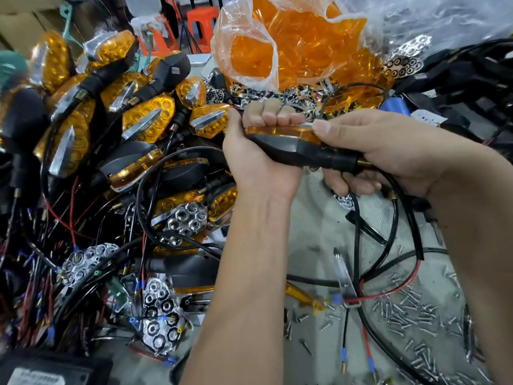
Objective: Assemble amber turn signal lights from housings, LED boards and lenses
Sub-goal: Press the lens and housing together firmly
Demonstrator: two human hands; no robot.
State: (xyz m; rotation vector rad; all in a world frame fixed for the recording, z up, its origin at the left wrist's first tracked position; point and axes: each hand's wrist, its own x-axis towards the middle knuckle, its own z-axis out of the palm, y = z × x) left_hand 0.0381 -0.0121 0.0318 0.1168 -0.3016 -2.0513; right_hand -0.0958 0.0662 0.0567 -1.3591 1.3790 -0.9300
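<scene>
Nearest us, loose screws [410, 312] lie scattered over the grey work surface [313, 218] at the lower right, among black and red wires [388, 294] with blue-capped ends. At the lower left we see chrome honeycomb reflectors [161, 320] lying face up in a tangle of thin leads, with the corner of a black box [47, 370] at the very bottom edge.

Above these, both forearms reach in from the bottom and right. Our left hand [258, 159] is wrapped around the front of a turn signal light [294, 145], its thumb on the near side and its curled fingers [273, 113] coming over the far edge onto the amber lens [280, 131]. Our right hand [388, 151] is closed on the same light from the right: its fingers curl under the black stem [338, 159] and its thumb [327, 127] presses the top edge of the lens. The light is held in the air between both hands, lens side up and away from us, with its black cable looping down to the table.

To the left, a heap of finished lights [150, 120] with amber lenses and chrome fins spreads across the table.

Farthest back, a clear plastic bag [291, 48] holds loose amber lenses, and orange stools [200, 26] stand beyond it.
</scene>
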